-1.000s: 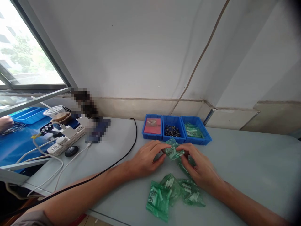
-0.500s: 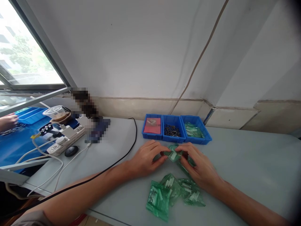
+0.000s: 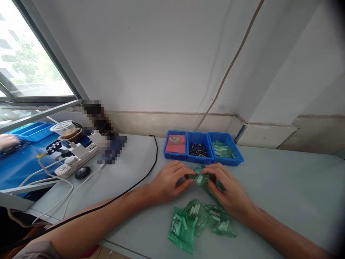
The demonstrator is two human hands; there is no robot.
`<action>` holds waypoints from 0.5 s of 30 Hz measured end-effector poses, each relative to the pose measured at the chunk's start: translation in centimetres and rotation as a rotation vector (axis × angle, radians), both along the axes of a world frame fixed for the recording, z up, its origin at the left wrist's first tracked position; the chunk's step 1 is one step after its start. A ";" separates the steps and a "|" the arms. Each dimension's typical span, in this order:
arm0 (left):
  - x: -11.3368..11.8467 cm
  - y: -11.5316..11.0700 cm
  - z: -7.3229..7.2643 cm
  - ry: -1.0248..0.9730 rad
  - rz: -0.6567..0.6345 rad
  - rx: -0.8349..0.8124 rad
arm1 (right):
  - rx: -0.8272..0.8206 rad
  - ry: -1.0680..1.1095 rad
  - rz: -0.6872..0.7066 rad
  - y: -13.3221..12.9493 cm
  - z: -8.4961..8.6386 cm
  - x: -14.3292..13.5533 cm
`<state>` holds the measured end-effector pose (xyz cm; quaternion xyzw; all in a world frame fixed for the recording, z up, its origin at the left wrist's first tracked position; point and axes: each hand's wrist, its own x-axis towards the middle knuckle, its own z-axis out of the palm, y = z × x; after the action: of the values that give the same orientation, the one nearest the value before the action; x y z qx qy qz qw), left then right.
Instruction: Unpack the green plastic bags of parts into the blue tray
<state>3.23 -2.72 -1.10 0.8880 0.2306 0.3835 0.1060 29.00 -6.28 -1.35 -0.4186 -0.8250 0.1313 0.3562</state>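
Between my two hands is a small green plastic bag (image 3: 199,178) with a pale piece showing through it. My left hand (image 3: 170,180) pinches its left side with thumb and fingertips. On the other side, my right hand (image 3: 226,187) grips the bag's right edge, fingers curled. Another green bag lies partly hidden under the right hand. Nearer to me, several filled green bags rest on the table: a flat bag (image 3: 182,230) at the left, a bag with white tubes (image 3: 196,215) in the middle, and a third bag (image 3: 221,220) at the right.
Behind my hands stand three blue bins: one with a pink card (image 3: 175,144), one with dark screws (image 3: 198,150), one with green bags (image 3: 223,149). A black cable (image 3: 129,189) crosses my left forearm. At left are a power strip (image 3: 78,160), a cup (image 3: 66,128) and another person's hand (image 3: 7,141).
My hands keep nearly the same hold on the green bag. The view has shifted very slightly, and the other person's hand at the far left has moved a little.
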 end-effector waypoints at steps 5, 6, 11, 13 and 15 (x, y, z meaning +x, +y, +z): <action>-0.1 0.0 0.0 0.002 -0.010 -0.005 | -0.020 -0.016 -0.002 0.0 -0.2 0.1; -0.1 0.0 0.1 0.003 -0.011 -0.005 | -0.019 -0.016 -0.002 0.0 -0.2 0.1; -0.1 0.0 0.1 -0.001 -0.014 0.002 | -0.016 -0.010 0.004 0.0 0.0 0.0; -0.1 0.0 0.1 0.000 -0.014 0.005 | -0.019 -0.011 0.003 0.0 0.1 0.0; 0.0 0.0 0.1 0.004 -0.013 0.006 | -0.020 -0.015 -0.001 0.0 0.1 0.0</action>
<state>3.19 -2.74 -0.99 0.8907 0.2237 0.3815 0.1053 28.98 -6.33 -1.25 -0.4236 -0.8261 0.1360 0.3460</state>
